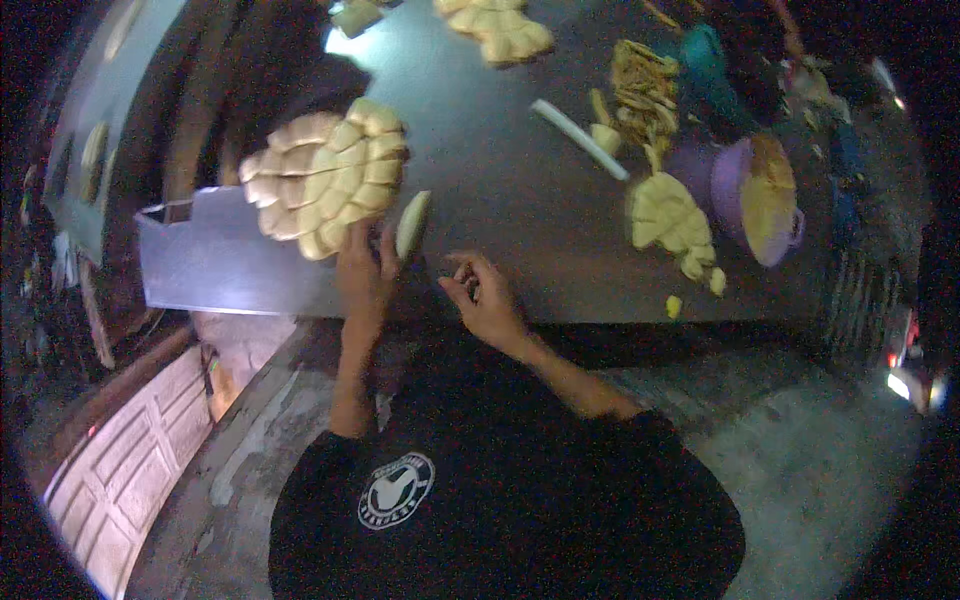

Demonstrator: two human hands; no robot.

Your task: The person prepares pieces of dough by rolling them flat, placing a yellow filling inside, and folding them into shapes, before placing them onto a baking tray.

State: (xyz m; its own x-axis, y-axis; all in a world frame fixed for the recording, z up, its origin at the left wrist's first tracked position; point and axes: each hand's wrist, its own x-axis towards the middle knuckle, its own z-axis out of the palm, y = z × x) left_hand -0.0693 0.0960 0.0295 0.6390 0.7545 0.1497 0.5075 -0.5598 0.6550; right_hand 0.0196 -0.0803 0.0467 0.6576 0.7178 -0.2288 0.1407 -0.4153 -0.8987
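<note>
A cluster of pale shaped dough pieces (350,175) lies at the left of the dark table, packed edge to edge in rows. My left hand (367,268) reaches to its near edge, fingers stretched out and apart; they seem to touch the lowest pieces. Just right of those fingers is a single elongated dough piece (412,225), apart from the cluster. Near the table's front edge my right hand (487,300) hovers with bent fingers and the thumb apart, nothing visible between them. Motion slightly blurs both hands.
On the right lie a pile of dough lumps (668,222), a white rod (580,138), a brownish heap (645,95) and a tipped purple bucket (760,195). More dough (497,28) sits at the far edge. A metal tray (235,260) borders the table's left.
</note>
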